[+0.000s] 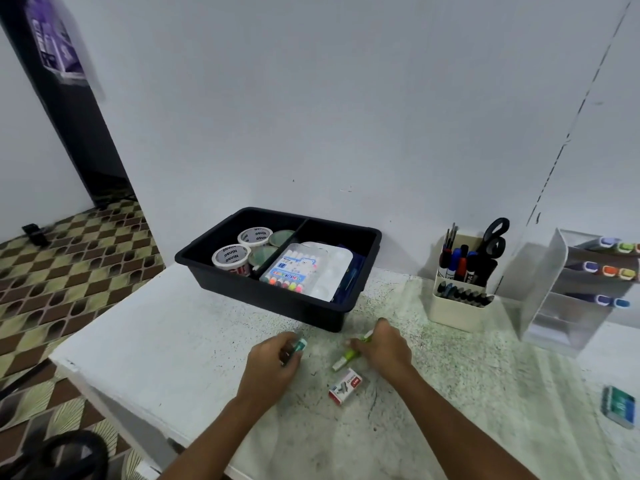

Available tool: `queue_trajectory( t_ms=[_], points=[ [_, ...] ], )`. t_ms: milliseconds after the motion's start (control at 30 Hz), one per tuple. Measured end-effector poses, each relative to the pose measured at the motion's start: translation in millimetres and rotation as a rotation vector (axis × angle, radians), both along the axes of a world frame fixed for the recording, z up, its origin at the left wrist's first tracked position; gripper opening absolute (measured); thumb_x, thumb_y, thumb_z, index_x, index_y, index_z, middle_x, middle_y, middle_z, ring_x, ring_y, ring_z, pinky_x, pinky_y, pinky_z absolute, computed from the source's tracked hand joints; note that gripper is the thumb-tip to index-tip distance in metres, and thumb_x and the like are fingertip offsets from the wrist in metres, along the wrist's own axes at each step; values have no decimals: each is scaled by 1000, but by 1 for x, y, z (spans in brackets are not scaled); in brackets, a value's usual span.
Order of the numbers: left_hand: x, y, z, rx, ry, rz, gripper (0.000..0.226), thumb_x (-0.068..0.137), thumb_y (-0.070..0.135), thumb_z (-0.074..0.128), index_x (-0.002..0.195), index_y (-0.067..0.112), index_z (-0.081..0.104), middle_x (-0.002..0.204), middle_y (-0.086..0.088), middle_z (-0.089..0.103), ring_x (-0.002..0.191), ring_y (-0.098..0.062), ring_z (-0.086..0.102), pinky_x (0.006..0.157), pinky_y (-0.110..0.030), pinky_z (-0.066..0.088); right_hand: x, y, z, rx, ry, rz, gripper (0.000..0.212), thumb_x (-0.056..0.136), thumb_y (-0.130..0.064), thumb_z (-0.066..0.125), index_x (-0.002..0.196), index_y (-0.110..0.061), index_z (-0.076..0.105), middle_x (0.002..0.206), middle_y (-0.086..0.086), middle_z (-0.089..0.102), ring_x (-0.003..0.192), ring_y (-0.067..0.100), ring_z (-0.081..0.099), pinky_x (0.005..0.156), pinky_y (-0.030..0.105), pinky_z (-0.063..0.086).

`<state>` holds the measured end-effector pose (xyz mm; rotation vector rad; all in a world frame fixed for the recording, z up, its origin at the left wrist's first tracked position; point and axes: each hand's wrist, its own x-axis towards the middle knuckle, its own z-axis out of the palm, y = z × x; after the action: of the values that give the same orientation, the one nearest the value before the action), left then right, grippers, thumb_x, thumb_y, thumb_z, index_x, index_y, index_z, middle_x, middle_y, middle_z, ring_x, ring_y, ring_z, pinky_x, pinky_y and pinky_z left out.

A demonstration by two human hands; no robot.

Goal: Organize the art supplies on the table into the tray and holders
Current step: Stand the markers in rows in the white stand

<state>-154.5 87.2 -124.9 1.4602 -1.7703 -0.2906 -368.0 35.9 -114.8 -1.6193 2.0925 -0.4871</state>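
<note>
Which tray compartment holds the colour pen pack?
The right compartment of the black tray: the colour pen pack lies there; the left one holds round tubs.

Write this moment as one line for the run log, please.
left hand: grips small teal item | right hand: holds green marker | staple box: on table, untouched | tray: partly filled
</note>
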Motion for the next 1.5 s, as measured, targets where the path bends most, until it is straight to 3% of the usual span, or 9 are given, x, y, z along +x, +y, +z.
queue_trajectory(
  t_ms=[133, 300, 467, 667, 867, 1000, 1133, 1300, 1500],
  points=[
    [-12, 2, 20, 182, 360, 11, 31, 87, 1, 64, 107, 25, 61, 75, -3, 62, 62, -15, 64, 56, -20, 54, -5, -5, -1, -21, -58, 34, 52, 78, -46, 74, 106, -17, 41, 99, 3, 58, 89, 24, 60, 70, 33, 47],
    [-24, 9, 32, 368, 663, 38, 21, 93, 0, 55, 107, 12, 65, 66, -2, 58, 56, -12, 58, 50, -28, 50, -12, -10, -5, 11, -89, 60, 48, 74, -51, 76, 94, -17, 49, 94, 4, 58, 84, 20, 58, 71, 35, 49],
    [-31, 14, 34, 410, 733, 37, 26, 87, -4, 63, 108, 11, 66, 76, -10, 63, 58, -14, 59, 53, -30, 51, -22, -13, -5, -62, -307, 108, 58, 65, -40, 86, 98, -13, 47, 88, 6, 60, 76, 18, 59, 57, 28, 46],
    [-49, 13, 43, 455, 773, -18, 29, 85, -8, 64, 109, 8, 65, 84, -18, 63, 66, -23, 65, 59, -35, 57, -40, -5, 4, -182, -841, 75, 45, 71, -8, 82, 101, -4, 50, 71, 18, 63, 49, 22, 56, 42, 27, 46],
    [-103, 0, 58, 454, 617, -196, 21, 78, -3, 74, 93, 12, 71, 87, -8, 74, 78, -13, 69, 73, -24, 55, -85, 26, 35, -192, -1000, 167, 38, 73, -4, 79, 103, -3, 55, 58, 11, 62, 45, 23, 58, 43, 27, 49],
    [-162, -13, 71, 475, 552, -351, 25, 74, -3, 77, 94, 9, 70, 84, -10, 71, 75, -16, 67, 65, -25, 55, -145, 53, 52, -267, -1007, 66, 34, 73, -1, 79, 96, -2, 52, 63, 22, 59, 44, 24, 57, 42, 26, 47],
    [-224, -17, 91, 442, 470, -505, 27, 73, -8, 76, 90, 10, 67, 77, -4, 68, 64, -6, 64, 61, -19, 52, -210, 80, 72, -397, -943, -61, 30, 73, 4, 77, 95, 3, 57, 65, 23, 61, 47, 24, 61, 46, 29, 53],
    [-289, -13, 124, 243, 386, -611, 32, 73, -9, 75, 89, 17, 66, 81, -1, 65, 67, -8, 63, 68, -21, 55, -271, 110, 104, -554, -885, -90, 11, 81, 15, 63, 92, 12, 63, 73, 23, 66, 59, 27, 66, 59, 29, 57],
    [-329, -22, 152, -96, 319, -639, 33, 74, -1, 78, 90, 26, 66, 88, 15, 65, 77, -1, 64, 69, -16, 53, -293, 120, 131, -873, -543, -57, 29, 80, 8, 69, 89, -19, 64, 82, -2, 70, 70, 11, 65, 61, 28, 55]
  ],
)
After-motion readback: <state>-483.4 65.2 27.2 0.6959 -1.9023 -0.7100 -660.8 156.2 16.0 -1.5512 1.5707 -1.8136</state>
